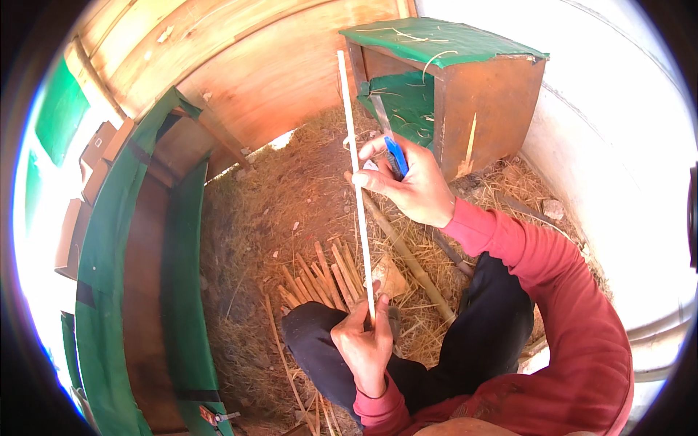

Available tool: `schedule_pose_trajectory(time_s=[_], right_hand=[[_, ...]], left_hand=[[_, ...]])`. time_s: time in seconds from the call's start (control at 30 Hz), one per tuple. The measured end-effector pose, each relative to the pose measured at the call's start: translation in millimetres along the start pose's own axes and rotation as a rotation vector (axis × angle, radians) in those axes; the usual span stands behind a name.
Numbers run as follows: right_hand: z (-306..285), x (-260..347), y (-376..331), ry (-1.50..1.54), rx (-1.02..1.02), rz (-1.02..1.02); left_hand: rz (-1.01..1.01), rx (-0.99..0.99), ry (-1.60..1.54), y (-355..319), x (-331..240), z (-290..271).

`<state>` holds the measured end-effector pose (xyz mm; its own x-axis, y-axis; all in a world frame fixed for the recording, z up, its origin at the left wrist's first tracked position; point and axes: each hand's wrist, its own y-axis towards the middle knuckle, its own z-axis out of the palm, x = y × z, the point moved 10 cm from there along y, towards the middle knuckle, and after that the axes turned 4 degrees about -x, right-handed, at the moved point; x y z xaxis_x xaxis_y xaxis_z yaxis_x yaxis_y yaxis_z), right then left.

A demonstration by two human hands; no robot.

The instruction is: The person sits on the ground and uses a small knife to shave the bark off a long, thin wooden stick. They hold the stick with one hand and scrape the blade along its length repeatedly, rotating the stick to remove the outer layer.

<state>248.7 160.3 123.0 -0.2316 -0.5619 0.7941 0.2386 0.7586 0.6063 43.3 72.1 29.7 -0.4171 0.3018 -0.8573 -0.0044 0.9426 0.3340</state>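
A long, pale, thin strip (351, 131), looking like split bamboo or wood, stands nearly upright in front of me, its top leaning slightly left. The fingers of my left hand (365, 345) are closed around its lower end, above my lap. Higher up, my right hand (418, 185) holds a blue-handled utility knife (396, 154) in its palm, the grey blade pointing up and away. The thumb and index finger of that hand also rest at the strip's middle. Whether they pinch it firmly I cannot tell.
Several split sticks (327, 280) lie on the straw-strewn dirt floor ahead of my legs, beside a bamboo pole (411, 258). A wooden cabinet (491, 109) with a green top stands at the far right. Green-covered shelving (109, 291) runs along the left, with cardboard boxes (94, 163) behind it.
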Motion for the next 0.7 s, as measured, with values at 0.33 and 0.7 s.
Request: schedule_pose_trajectory(time_s=[0.33, 0.7], right_hand=[[-37, -25, 9, -0.240, -0.162, 0.026], [-53, -48, 14, -0.090, -0.098, 0.086]], left_hand=[[0.119, -0.059, 0.215, -4, 6, 22], [0.243, -0.010, 0.026, -3, -1, 34]])
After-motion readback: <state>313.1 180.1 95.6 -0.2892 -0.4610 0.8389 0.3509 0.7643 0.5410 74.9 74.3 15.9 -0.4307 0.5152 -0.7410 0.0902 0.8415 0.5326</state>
